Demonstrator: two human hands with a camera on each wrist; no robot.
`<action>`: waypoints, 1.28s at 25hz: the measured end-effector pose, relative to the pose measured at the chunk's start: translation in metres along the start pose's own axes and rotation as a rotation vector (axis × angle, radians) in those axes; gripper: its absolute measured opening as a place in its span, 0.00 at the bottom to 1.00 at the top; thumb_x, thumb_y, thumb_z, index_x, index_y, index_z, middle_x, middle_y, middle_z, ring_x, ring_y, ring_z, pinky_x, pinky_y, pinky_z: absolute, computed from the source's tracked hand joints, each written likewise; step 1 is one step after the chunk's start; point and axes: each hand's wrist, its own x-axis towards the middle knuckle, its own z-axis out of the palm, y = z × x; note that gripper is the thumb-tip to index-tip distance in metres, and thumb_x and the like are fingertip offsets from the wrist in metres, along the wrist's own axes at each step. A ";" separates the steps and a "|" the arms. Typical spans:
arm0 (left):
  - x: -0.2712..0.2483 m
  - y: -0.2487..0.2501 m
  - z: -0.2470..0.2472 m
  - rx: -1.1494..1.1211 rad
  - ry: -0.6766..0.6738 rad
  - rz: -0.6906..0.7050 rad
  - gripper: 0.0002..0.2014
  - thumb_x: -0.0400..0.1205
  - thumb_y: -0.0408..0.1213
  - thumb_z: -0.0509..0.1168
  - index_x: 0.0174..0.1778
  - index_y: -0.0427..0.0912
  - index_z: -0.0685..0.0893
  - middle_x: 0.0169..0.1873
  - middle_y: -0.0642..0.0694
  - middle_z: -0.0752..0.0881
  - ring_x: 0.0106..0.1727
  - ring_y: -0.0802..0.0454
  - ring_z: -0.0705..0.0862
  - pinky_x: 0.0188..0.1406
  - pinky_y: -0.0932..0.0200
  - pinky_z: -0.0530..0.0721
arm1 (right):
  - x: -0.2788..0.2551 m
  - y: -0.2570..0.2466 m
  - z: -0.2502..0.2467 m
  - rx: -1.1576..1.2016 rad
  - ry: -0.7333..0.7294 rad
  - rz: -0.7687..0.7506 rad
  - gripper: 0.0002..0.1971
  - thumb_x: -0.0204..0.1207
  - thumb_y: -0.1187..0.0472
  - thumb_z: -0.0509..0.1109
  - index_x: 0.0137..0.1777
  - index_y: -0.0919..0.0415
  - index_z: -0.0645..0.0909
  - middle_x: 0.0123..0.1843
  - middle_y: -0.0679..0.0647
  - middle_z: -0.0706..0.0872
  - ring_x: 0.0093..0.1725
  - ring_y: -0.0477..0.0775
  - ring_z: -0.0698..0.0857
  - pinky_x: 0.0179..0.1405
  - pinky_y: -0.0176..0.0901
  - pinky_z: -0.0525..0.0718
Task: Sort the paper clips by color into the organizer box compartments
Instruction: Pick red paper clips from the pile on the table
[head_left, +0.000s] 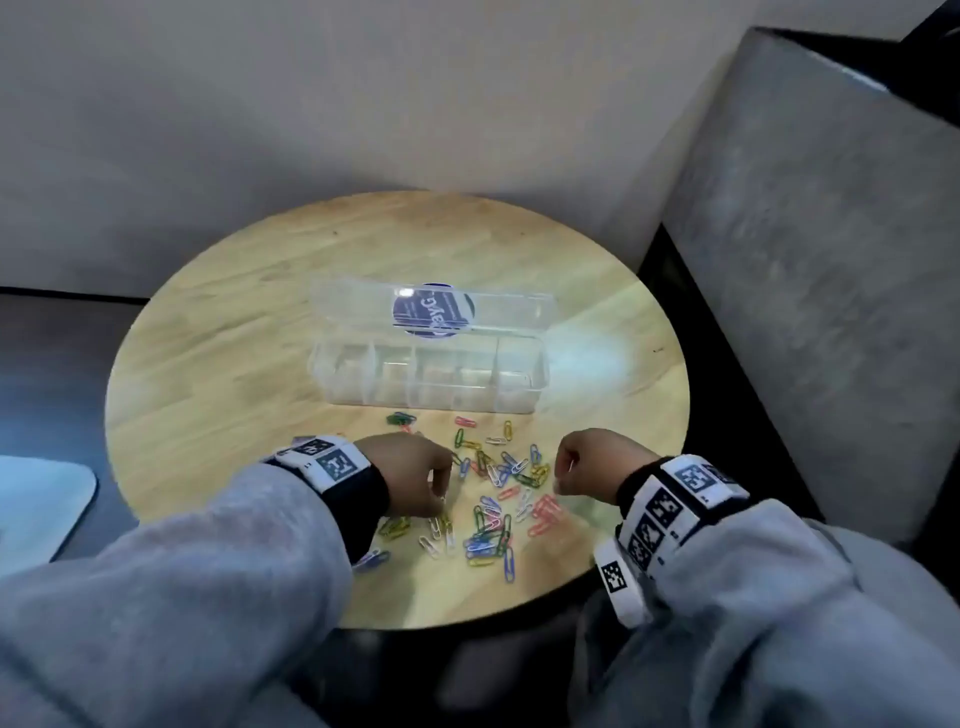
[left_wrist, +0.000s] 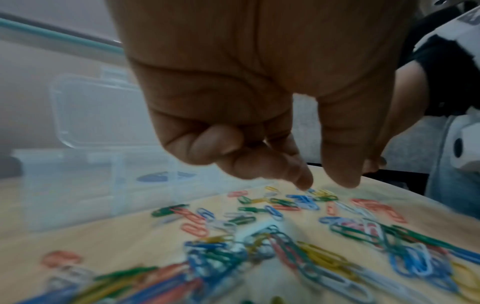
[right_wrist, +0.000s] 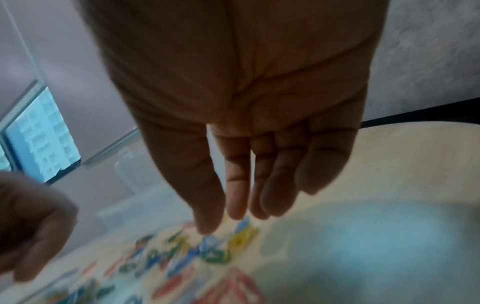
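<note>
Coloured paper clips (head_left: 493, 493) are lying scattered on the round wooden worktop (head_left: 249, 332), just under and between both sets of fingers. The left hand (head_left: 410, 475) is hovering with its outer fingers curled and its thumb and forefinger narrowly apart — gripping nothing visible. The right hand (head_left: 592, 462) is hanging with fingers (right_wrist: 236, 189) straight and close together. Beyond the fingertips, the clear organizer box (head_left: 431, 376) is standing with its lid open — compartments looking bare.
</note>
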 end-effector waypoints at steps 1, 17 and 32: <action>0.006 0.006 0.005 0.022 -0.022 0.001 0.09 0.76 0.45 0.68 0.51 0.50 0.83 0.41 0.53 0.79 0.43 0.52 0.76 0.33 0.62 0.70 | 0.005 0.003 0.006 -0.060 -0.033 0.000 0.03 0.72 0.61 0.70 0.41 0.57 0.79 0.52 0.61 0.88 0.47 0.57 0.84 0.41 0.41 0.76; 0.050 0.037 0.030 0.031 0.056 0.058 0.09 0.75 0.42 0.67 0.51 0.51 0.83 0.43 0.54 0.77 0.48 0.52 0.78 0.39 0.62 0.68 | 0.031 0.013 0.029 -0.158 -0.058 -0.133 0.09 0.75 0.62 0.65 0.47 0.65 0.85 0.48 0.61 0.88 0.44 0.59 0.82 0.38 0.40 0.74; 0.057 0.036 0.035 0.242 0.074 0.202 0.07 0.77 0.44 0.66 0.49 0.51 0.84 0.53 0.51 0.82 0.58 0.49 0.79 0.46 0.58 0.73 | 0.031 0.033 0.009 0.587 -0.261 0.021 0.12 0.77 0.74 0.55 0.35 0.64 0.75 0.28 0.60 0.77 0.26 0.57 0.77 0.28 0.43 0.79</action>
